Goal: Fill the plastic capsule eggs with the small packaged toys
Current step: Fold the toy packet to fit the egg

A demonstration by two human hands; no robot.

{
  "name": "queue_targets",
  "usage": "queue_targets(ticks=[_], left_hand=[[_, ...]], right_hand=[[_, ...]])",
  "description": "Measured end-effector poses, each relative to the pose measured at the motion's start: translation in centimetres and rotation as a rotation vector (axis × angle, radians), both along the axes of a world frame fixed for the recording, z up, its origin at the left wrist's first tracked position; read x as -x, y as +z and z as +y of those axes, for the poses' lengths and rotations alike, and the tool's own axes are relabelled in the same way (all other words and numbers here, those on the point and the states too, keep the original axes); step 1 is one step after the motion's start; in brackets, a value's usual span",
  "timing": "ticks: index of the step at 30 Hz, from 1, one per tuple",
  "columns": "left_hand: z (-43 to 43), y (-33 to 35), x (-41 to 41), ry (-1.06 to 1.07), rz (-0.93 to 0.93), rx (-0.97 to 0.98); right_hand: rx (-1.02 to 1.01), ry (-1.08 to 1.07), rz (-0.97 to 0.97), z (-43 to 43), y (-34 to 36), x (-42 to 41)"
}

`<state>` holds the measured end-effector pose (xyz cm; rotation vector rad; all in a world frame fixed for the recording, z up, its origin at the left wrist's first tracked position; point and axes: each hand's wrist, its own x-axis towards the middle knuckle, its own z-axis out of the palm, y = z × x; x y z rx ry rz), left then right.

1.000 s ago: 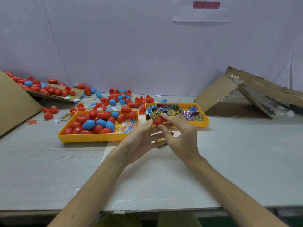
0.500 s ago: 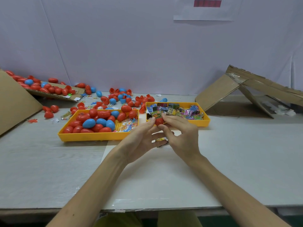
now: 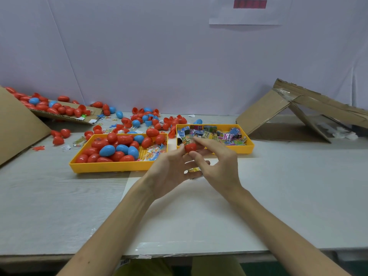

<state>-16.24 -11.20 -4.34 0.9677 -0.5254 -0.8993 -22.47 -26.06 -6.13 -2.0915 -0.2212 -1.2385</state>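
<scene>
Far to the left of the toy tray [image 3: 250,148], a cardboard sheet [image 3: 65,116] carries a heap of red and blue eggs, and loose eggs [image 3: 139,120] and open halves lie scattered behind, likely the unsorted stock. Just left of the toy tray, nearly touching it, the egg tray [image 3: 111,168] holds closed eggs at one end and a few clear packets on its bare grid, within easy reach. In front of the gap between the two trays, the left hand [image 3: 171,168] is turned palm up with its fingers curled, pinching a red egg half [image 3: 190,147] open side up, seemingly so that it serves as a cup. A packaged toy [image 3: 186,139] stands in that half and pokes well out above its rim. The right hand [image 3: 219,166], in front of the toy tray's near-left corner, has its forefinger on the packet and its thumb under the shell, its other fingers loosely bent, apparently pressing the toy down. A small yellow packet [image 3: 194,169] shows between the hands; I cannot tell which one holds it. Right of the toy tray, a collapsed cardboard box [image 3: 278,114] leans aside.
</scene>
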Motion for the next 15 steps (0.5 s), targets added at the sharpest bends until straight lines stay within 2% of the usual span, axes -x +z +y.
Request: queue_targets(ticks=[8, 15], left_hand=[[-0.25, -0.31, -0.23, 0.105, -0.13, -0.075], [-0.11, -0.27, 0.03, 0.119, -0.146, -0.068]], right_hand=[[0.086, -0.027, -0.007, -0.32, -0.25, -0.3], [0.034, -0.033, -0.039, -0.39, -0.27, -0.25]])
